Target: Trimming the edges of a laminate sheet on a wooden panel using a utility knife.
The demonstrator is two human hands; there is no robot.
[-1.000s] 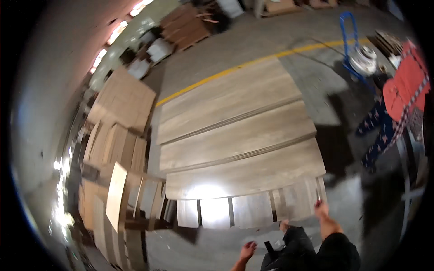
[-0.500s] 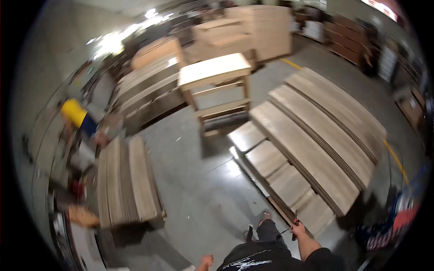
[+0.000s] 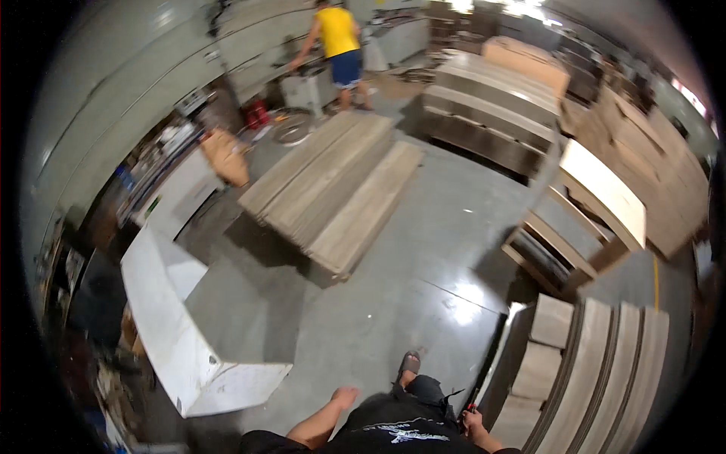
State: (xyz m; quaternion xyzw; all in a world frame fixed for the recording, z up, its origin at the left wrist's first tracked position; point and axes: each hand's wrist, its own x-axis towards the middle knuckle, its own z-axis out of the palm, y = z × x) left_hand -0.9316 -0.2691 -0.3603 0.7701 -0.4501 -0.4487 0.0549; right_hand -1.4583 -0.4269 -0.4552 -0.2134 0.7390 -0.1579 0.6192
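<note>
My left hand swings low beside my body, its fingers loosely curled with nothing visible in them. In my right hand is a slim red and black hand tool, held close to my right side; its exact kind is too small to tell. Just right of that hand stand stacks of grey-brown flat cardboard sheets, laid in rows and not touched by it. Ahead of me, on the floor, lies another low stack of long cardboard sheets.
A white angled panel piece stands at the left. To the right is a wooden table with a pale top. Farther off are a larger cardboard stack and a person in a yellow top bent over a bench by the wall.
My view has turned left, so the stacks and table slid to the right and the white panel came into sight. The tool is still in my right hand.
</note>
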